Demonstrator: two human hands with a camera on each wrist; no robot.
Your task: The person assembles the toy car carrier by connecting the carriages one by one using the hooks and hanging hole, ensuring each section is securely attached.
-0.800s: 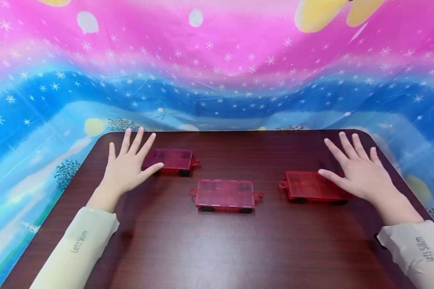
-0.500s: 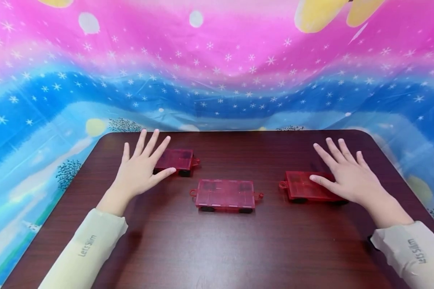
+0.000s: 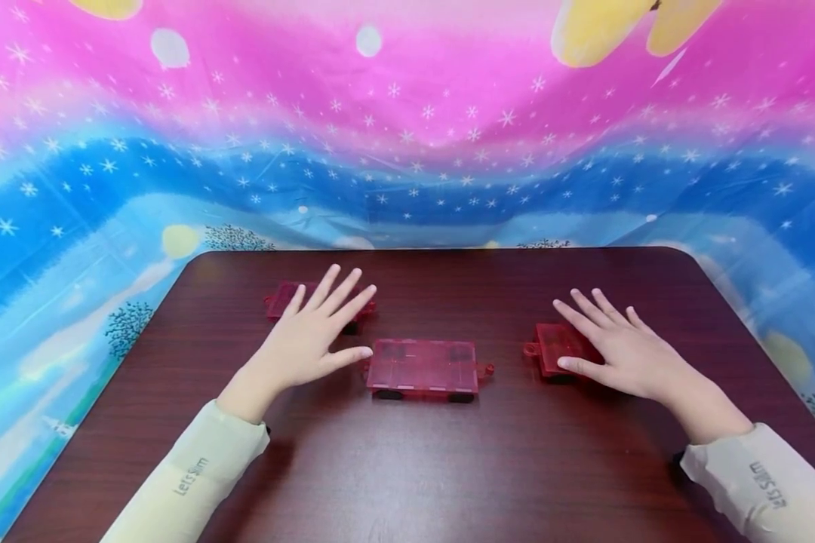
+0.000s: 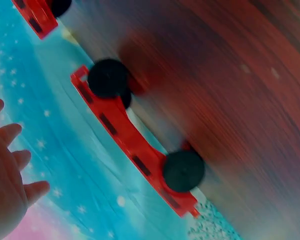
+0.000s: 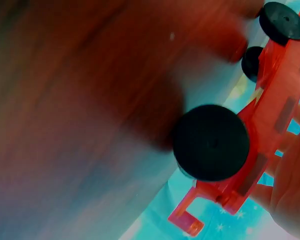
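Observation:
Three translucent red toy train cars with black wheels and coupling hooks stand apart on the table. My left hand (image 3: pixel 306 343), fingers straight and spread, hovers partly over the back left car (image 3: pixel 287 298) and hides much of it. Its thumb tip lies by the left hook of the middle car (image 3: pixel 422 366). My right hand (image 3: pixel 628 354), also spread with straight fingers, covers most of the right car (image 3: pixel 550 343); whether it touches cannot be told. Side-on, a car (image 4: pixel 122 132) fills the left wrist view, and another car (image 5: pixel 275 110) appears close in the right wrist view.
The cars stand on a dark reddish-brown wooden table (image 3: pixel 407 467) with rounded back corners. A pink and blue snowflake-patterned cloth (image 3: pixel 407 151) hangs behind it and along both sides.
Both hands have moved inward: the left toward the right and nearer the middle car, the right toward the left and lower over its car. The cars have kept their places.

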